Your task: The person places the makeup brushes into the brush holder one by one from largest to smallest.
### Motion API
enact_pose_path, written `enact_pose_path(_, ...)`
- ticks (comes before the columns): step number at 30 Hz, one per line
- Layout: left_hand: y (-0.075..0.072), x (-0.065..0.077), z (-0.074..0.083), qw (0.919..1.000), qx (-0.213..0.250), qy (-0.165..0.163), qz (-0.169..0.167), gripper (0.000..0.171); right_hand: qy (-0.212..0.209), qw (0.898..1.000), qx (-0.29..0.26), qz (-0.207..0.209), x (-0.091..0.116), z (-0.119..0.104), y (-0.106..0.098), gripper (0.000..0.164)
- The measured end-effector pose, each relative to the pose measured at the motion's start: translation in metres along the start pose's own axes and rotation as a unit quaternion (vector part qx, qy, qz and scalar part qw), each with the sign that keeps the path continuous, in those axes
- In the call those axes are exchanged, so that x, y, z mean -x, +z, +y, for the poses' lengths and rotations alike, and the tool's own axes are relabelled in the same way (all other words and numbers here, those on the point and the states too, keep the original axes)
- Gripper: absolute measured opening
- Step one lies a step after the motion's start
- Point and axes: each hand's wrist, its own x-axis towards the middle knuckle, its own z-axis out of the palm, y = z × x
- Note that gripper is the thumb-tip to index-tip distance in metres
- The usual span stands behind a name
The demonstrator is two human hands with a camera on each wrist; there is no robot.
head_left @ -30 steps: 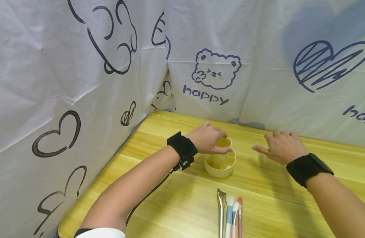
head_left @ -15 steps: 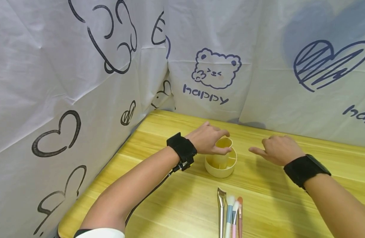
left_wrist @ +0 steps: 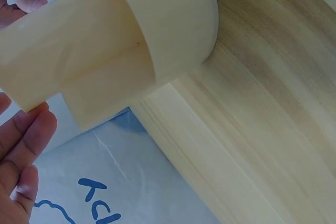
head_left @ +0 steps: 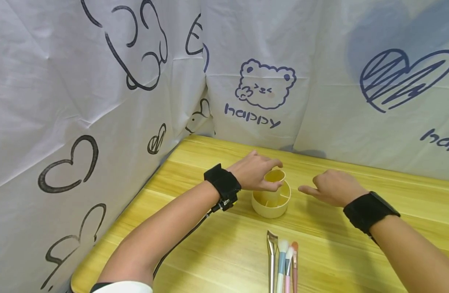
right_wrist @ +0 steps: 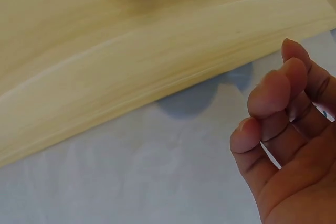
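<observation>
Clearly, from the head: gripping a yellow cup (head_left: 270, 211) by its inner tube (head_left: 275, 176) with the left hand (head_left: 254, 172), on the table (head_left: 213, 252) beyond some brushes (head_left: 284, 260); holding the right hand (head_left: 335, 188) apart, near the cup's right. From the left wrist: clasping the tube with thumb and fingers. From the right wrist: showing loosely bent fingers.

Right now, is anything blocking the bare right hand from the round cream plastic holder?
Nothing visible stands between the right hand and the holder. The left hand holds its tall cream middle tube from the other side.
</observation>
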Motion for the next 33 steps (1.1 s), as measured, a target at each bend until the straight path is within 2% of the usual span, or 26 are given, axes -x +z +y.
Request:
enact_pose_path(9, 0.001, 0.001, -0.001, 0.9997, 0.024, 0.012, 0.001, 0.048, -0.02, 1.0, -0.005, 0.007, 0.001, -0.012, 0.002, 0.052)
enact_pose_path(16, 0.004, 0.001, -0.003, 0.9988, 0.022, 0.039, 0.021, 0.04, -0.067, 0.997, -0.019, 0.025, 0.003, -0.025, 0.002, 0.051)
enact_pose_path(20, 0.004, 0.002, -0.003, 0.9982, 0.03, 0.044, 0.026, 0.039, -0.092, 0.995, -0.039, 0.017, 0.003, -0.035, 0.003, 0.05)
enact_pose_path(26, 0.004, 0.003, -0.003, 0.9981, 0.042, 0.043, 0.016, 0.041, -0.124, 0.99, -0.064, 0.002, 0.003, -0.051, 0.005, 0.045)
enact_pose_path(33, 0.005, 0.003, -0.004, 0.9964, 0.05, 0.063, 0.027, 0.041, -0.136, 0.986, -0.091, -0.007, 0.005, -0.064, 0.008, 0.052)
